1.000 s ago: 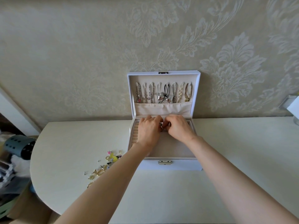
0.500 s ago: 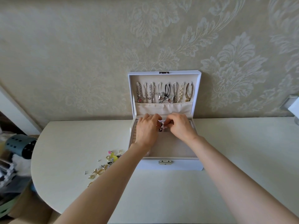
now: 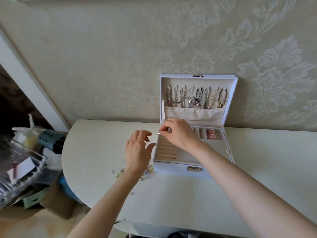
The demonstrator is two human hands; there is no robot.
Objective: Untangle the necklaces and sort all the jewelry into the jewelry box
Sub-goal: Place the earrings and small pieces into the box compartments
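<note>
A: Near side first. What lay on the pale rounded worktop (image 3: pixel 171 194)?

B: A scatter of small gold and pearl loose pieces (image 3: pixel 119 174), unsorted, just left of the white hinged jewelry box (image 3: pixel 171 169).

A: Change in the hands?

B: Half a second earlier both worked close together over the rear of the tray. By this frame the left hand (image 3: pixel 137 152) had come off the box and hovered above the scatter, its fingers (image 3: pixel 145 133) spread and holding nothing. The right hand (image 3: pixel 180 134) remained over the box's left rear corner, thumb and forefinger pinching a small silver piece (image 3: pixel 158 133).

A: Reading?

B: Judged: the two-handed fiddling was over, and the left hand was going for the next item. Further back, round pink earrings (image 3: pixel 211 136) sat in the rear right compartment. The hanging necklaces (image 3: pixel 197 98) hung in a row in the raised lid. Small-piece sorting remained.
</note>
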